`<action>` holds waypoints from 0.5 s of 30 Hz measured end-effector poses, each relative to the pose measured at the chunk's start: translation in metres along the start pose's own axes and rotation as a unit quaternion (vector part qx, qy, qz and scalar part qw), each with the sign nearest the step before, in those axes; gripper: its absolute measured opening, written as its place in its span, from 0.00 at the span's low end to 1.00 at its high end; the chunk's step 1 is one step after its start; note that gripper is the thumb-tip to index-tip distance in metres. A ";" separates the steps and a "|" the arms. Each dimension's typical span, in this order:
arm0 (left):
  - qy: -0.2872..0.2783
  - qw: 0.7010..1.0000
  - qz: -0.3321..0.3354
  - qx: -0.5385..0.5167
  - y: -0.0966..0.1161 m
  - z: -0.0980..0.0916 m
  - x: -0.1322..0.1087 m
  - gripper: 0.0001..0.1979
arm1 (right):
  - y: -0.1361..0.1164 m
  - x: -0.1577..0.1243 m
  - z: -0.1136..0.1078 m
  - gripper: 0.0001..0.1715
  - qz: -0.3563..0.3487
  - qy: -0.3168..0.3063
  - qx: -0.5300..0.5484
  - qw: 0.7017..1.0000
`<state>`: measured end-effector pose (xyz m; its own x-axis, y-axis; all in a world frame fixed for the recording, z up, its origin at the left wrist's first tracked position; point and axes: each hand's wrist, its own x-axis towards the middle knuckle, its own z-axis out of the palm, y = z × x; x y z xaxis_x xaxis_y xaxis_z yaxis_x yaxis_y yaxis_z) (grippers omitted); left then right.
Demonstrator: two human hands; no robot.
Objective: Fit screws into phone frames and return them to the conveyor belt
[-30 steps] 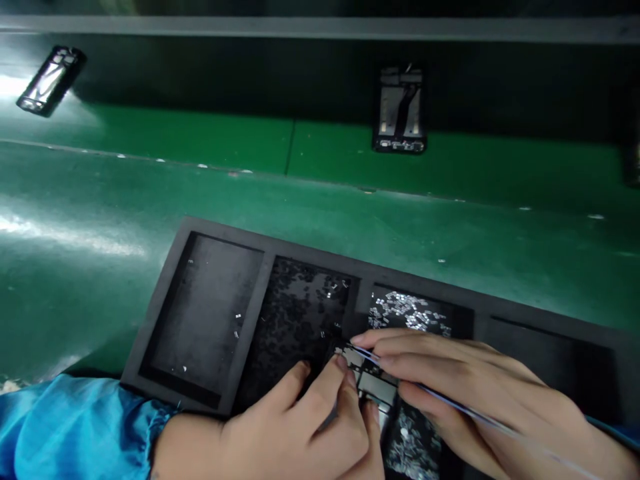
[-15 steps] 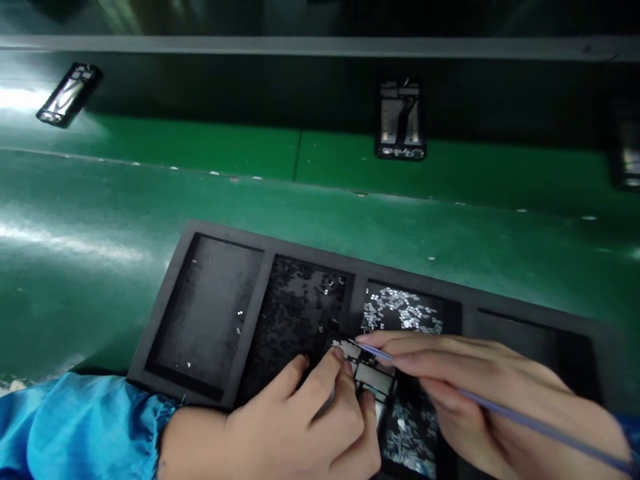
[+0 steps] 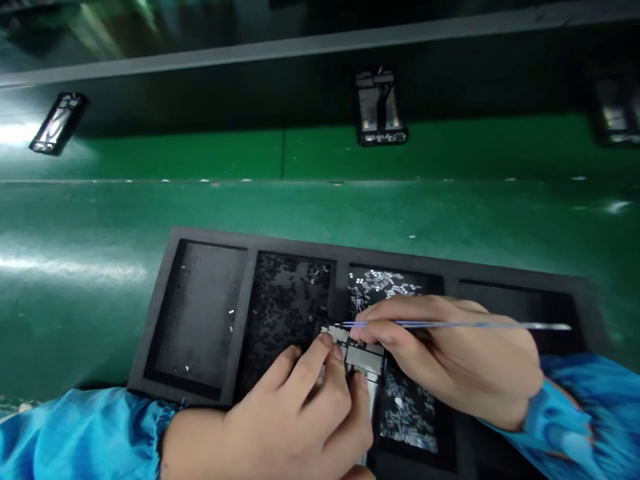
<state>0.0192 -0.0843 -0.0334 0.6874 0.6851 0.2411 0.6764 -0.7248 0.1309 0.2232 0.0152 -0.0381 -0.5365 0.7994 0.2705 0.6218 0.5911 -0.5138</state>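
Note:
An opened phone [image 3: 365, 361] with its inner metal plates and circuitry showing lies under my left hand [image 3: 300, 413]. The fingers of that hand are closed on its upper part and hide much of its left side. My right hand [image 3: 450, 353] pinches slim purplish tweezers [image 3: 465, 325], held almost level. Their tip reaches the top end of the phone; whether a part is between the points is too small to tell. Beneath the hands is a black tray [image 3: 400, 255] with several compartments. Small dark pieces [image 3: 290, 293] fill one, and small shiny metal pieces [image 3: 407, 413] lie in another.
Across the green work surface [image 3: 220, 207], farther back, lie more opened phones: one at the left [image 3: 59, 124], one near the middle [image 3: 381, 109], one at the right edge [image 3: 617, 113]. A grey rail [image 3: 280, 50] crosses behind them. The tray's left compartment [image 3: 205, 313] has a few tiny bits.
My right hand has turned so that the tweezers lie level rather than slanting down to the right, their tip still at the phone's top. The whole view has tilted and shifted slightly.

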 end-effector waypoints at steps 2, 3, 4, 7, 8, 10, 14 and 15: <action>-0.002 1.000 0.003 -0.003 0.000 0.001 0.001 0.28 | -0.004 0.002 0.002 0.27 -0.015 0.013 0.025 0.999; -0.003 1.000 0.005 -0.003 0.000 0.001 0.001 0.28 | -0.005 0.004 0.001 0.24 -0.021 0.013 0.037 0.999; -0.003 1.000 0.005 -0.002 0.000 0.001 0.001 0.29 | -0.006 0.007 0.000 0.22 -0.027 0.007 0.044 0.999; 0.003 1.000 -0.001 0.003 0.000 0.000 0.002 0.28 | -0.009 0.013 -0.005 0.18 -0.053 -0.001 0.046 0.998; 0.006 1.000 -0.002 0.004 0.000 -0.001 0.002 0.28 | -0.010 0.015 -0.007 0.17 -0.063 0.003 0.042 0.997; 0.010 1.000 -0.005 0.006 0.000 -0.001 0.002 0.27 | -0.013 0.018 -0.008 0.18 -0.076 0.012 0.030 0.997; 0.015 1.000 -0.007 0.002 0.001 0.001 0.002 0.27 | -0.020 0.020 -0.008 0.17 -0.078 0.023 0.020 0.996; 0.015 1.000 -0.007 0.000 0.001 0.001 0.002 0.27 | -0.022 0.020 -0.008 0.17 -0.080 0.025 0.023 0.996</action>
<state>0.0218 -0.0838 -0.0340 0.6699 0.6921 0.2687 0.6852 -0.7157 0.1352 0.2036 0.0195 -0.0146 -0.5973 0.7000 0.3915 0.5034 0.7072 -0.4964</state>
